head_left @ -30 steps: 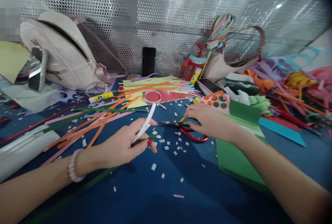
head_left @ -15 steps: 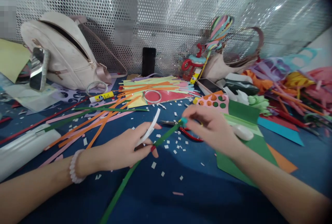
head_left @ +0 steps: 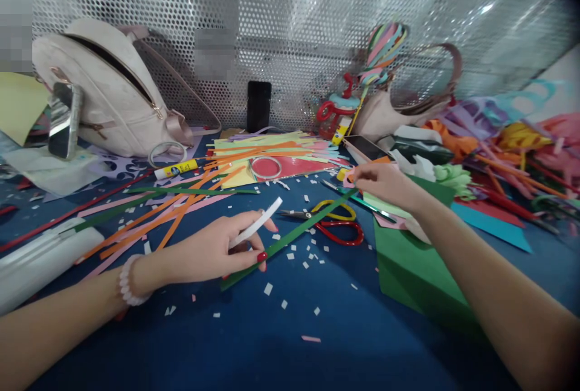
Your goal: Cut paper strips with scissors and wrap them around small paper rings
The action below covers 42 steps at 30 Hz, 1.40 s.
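Cluttering blue table (head_left: pixel 290 330): paper scraps (head_left: pixel 290 256)

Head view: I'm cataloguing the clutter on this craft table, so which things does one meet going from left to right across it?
White backpack → glue stick → left hand with white strip → green strip → red-handled scissors → right hand → green paper sheet.
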Motion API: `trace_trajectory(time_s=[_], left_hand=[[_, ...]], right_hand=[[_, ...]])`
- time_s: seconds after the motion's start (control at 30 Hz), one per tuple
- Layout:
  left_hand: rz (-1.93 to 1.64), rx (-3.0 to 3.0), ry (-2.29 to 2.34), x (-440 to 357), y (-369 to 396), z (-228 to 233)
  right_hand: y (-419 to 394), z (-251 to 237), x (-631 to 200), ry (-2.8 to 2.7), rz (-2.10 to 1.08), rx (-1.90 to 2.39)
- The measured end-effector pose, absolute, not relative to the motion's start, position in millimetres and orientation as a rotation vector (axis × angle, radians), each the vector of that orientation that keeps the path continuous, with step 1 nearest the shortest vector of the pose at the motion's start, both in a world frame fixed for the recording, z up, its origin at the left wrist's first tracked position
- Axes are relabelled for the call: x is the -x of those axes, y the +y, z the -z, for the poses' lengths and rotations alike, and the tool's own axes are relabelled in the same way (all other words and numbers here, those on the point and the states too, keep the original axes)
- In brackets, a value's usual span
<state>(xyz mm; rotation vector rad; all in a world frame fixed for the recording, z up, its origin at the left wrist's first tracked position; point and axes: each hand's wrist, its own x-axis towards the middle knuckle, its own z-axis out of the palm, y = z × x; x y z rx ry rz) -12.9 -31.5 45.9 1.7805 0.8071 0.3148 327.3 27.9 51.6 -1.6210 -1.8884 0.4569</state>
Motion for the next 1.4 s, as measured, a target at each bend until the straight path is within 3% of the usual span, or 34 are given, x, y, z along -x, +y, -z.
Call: trace_trajectory(time_s=[0.13, 0.27, 0.93, 1.0, 1.17, 1.4], left_hand=[[-0.256, -1.918, 0.733, 13, -31, -47], [-0.23, -1.987, 0.69, 12, -33, -48], [-0.275, -1.861, 0.774, 15, -32, -49], [-0.298, -1.87, 0.802, 14, -32, -49], [-0.351, -1.907, 0.844, 12, -32, -46], [-0.348, -1.899, 0.881, 12, -32, -46]], right_hand=[[22, -40, -299, -2.133, -0.342, 1.586], [8, -29, -253, -2.409, -0.423, 1.252], [4, -10, -240, -2.113, -0.643, 1.411], [1, -15, -240, -2.097, -0.76, 1.324], [-25, -32, -229, -2.067, -1.384, 0.893], [-39, -37, -216, -1.928, -1.391, 0.951]])
